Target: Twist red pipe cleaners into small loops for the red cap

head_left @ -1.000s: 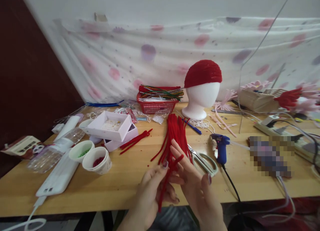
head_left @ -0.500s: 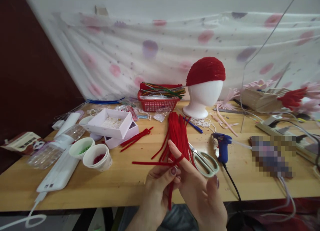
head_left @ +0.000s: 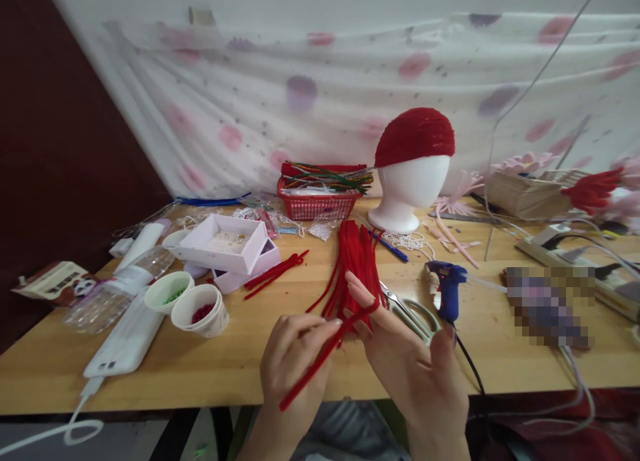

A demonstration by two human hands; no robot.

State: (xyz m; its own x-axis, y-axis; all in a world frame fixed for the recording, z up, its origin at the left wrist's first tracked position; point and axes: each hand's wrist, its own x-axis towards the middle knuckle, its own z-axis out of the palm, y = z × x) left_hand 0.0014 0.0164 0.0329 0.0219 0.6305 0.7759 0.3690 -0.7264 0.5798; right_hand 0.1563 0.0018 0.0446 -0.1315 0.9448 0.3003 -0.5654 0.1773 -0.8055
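My left hand (head_left: 296, 364) is closed on a red pipe cleaner (head_left: 313, 366), pinching it between thumb and fingers. One length of it slants down across the back of that hand. Its other end loops round a finger of my right hand (head_left: 413, 371), which is open, palm up, fingers stretched and thumb apart. Behind the hands lies a thick bundle of red pipe cleaners (head_left: 354, 254). Beside my right hand are scissors (head_left: 417, 318) with pale green handles, partly covered by it. A few more red pipe cleaners (head_left: 275, 274) lie further left.
A white foam head (head_left: 415, 188) wears a red cap (head_left: 416, 138). A blue glue gun (head_left: 447, 288) stands at right. A red basket (head_left: 320, 206) holds coloured pipe cleaners. At left are white cups (head_left: 213, 322) with beads, a white box (head_left: 225, 251) and a power bank-like white block (head_left: 125, 348).
My left hand has moved left and turned over, and the pipe cleaner now slants down-left instead of pointing level to the left. My right hand has shifted slightly right, still with the loop on its finger.
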